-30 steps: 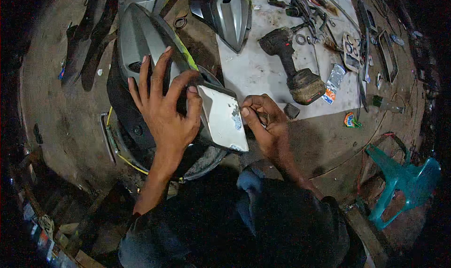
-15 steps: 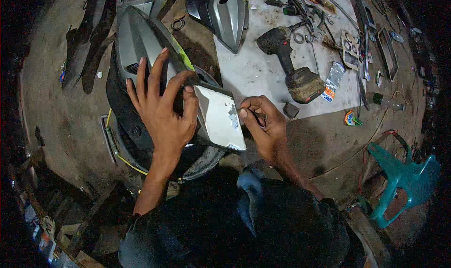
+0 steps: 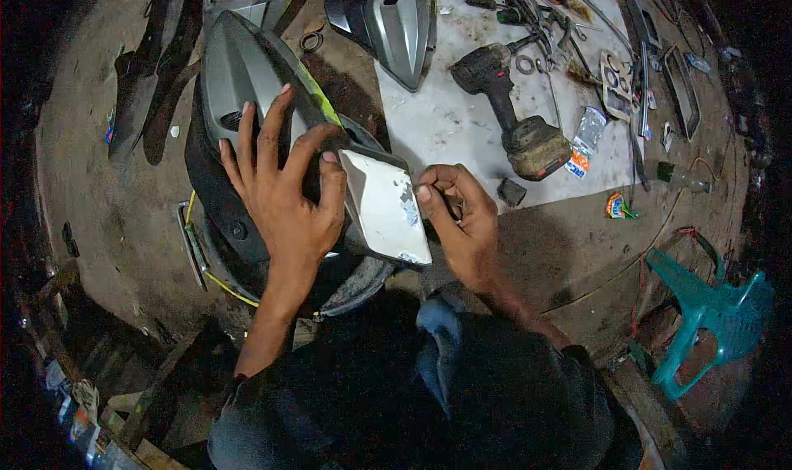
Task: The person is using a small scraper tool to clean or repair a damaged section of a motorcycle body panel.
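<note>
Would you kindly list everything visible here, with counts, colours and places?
scooter body panel: one, grey and black, under the left hand
white plate: one, white, between the hands
grey fairing piece: one, top centre
cordless drill: one, dark, on the pale sheet
pale sheet: one, on the floor
hand tools: several, top right
plastic chair: one, teal, tipped over, right
left hand: spread on the panel
right hand: at the plate's right edge

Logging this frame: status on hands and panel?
Left hand spread flat on grey scooter panel, fingers touching white plate. Right hand pinching the plate's right edge. Cordless drill lies apart on the sheet.
</note>
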{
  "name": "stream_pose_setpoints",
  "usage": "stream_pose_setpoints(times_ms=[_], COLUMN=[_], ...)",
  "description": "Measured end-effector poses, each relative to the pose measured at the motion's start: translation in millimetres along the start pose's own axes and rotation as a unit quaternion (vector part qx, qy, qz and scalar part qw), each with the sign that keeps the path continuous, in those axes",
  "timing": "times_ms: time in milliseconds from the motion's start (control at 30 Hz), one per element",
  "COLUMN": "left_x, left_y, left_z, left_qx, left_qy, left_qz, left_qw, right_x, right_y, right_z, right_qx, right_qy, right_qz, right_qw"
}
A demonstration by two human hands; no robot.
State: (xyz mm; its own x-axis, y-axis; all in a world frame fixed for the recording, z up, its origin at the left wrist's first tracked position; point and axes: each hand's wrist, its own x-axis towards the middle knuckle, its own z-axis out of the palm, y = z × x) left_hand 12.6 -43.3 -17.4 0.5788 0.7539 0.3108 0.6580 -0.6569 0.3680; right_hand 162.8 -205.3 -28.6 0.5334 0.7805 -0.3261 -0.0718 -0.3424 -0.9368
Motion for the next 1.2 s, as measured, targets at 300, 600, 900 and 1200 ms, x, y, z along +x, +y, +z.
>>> stream_pose_setpoints(times_ms=[300, 600, 900, 1200], left_x=[-0.8, 2.3, -0.5, 1.0], left_y=[-0.4, 2.0, -1.3, 1.2], left_z=[-1.0, 1.0, -1.2, 3.9], left_qx=[-0.013, -0.006, -0.003, -0.011], left_qy=[0.0, 0.0, 0.008, 0.005], left_qz=[-0.005, -0.007, -0.003, 0.0], left_qw=[1.0, 1.0, 1.0, 1.0], right_x=[-5.4, -14.2, -4.4, 15.8], right_y=[-7.6, -10.7, -9.2, -8.0], right_z=[-4.6, -13.8, -8.0, -10.5], right_qx=[-0.011, -0.076, -0.065, -0.127], right_qy=[-0.002, -0.031, -0.018, -0.009], right_qz=[0.003, 0.002, -0.025, -0.135], right_qw=[1.0, 0.997, 0.997, 0.983])
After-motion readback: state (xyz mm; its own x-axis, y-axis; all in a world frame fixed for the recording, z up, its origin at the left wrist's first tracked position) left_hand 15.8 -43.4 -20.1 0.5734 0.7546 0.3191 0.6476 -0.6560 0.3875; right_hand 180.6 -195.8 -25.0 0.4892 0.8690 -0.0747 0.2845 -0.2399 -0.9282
